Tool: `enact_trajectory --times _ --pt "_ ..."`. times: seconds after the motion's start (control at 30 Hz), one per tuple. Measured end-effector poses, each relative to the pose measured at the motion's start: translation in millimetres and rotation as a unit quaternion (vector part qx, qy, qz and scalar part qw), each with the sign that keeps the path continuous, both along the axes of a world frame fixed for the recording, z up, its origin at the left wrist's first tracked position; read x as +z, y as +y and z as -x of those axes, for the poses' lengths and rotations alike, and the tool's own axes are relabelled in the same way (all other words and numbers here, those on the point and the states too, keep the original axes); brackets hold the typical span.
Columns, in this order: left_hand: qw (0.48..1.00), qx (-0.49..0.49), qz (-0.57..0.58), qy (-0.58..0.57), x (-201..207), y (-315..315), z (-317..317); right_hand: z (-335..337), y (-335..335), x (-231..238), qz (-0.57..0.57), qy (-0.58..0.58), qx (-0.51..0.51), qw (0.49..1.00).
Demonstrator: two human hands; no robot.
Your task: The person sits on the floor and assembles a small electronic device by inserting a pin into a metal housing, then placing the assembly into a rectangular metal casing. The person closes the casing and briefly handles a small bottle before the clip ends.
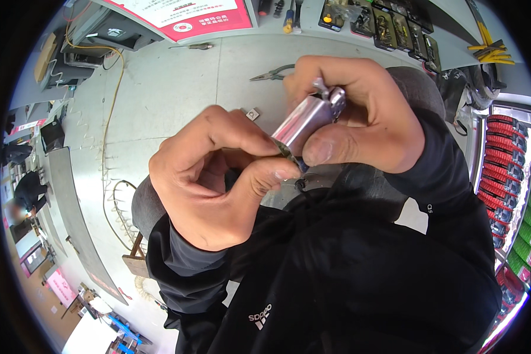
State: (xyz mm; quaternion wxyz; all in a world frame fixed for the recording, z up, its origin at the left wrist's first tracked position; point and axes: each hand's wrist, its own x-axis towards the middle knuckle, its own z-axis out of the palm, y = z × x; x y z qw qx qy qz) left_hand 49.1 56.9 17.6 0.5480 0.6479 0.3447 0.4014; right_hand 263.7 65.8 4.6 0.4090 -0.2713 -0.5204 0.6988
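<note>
My right hand (374, 121) grips a small shiny silver metal case (305, 124), shaped like a pocket lighter, with its thumb along the lower side. The case is tilted, and its upper right end carries a small lever and a rounded fitting. At the opposite, lower end, my left hand (203, 177) pinches with thumb and forefinger. A thin dark edge shows there, but the fingertips hide whether they hold the case itself or a small part. Beyond my hands, a pair of pliers (271, 74) and a small square metal piece (252, 114) lie on a pale grey surface.
Black trays of small parts (385, 29) line the far right, near a blue-and-yellow-handled tool (288, 21). A yellow cable (113, 88) runs down the left. Red coiled items (500, 171) fill a rack at right. Another person (30, 192) is far off at left.
</note>
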Motion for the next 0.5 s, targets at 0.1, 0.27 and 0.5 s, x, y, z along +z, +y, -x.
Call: enact_trajectory --times 0.1,0.27,0.5 --pt "0.997 0.029 -0.071 0.002 -3 2 -7 -2 1 11 0.07 -0.031 0.026 0.997" --pt "0.987 -0.018 -0.152 0.056 -4 8 -6 -1 2 17 0.132 -0.066 0.036 0.988" --pt "0.96 0.019 -0.267 0.086 -3 13 -9 2 4 5 0.108 -0.041 0.014 0.993"
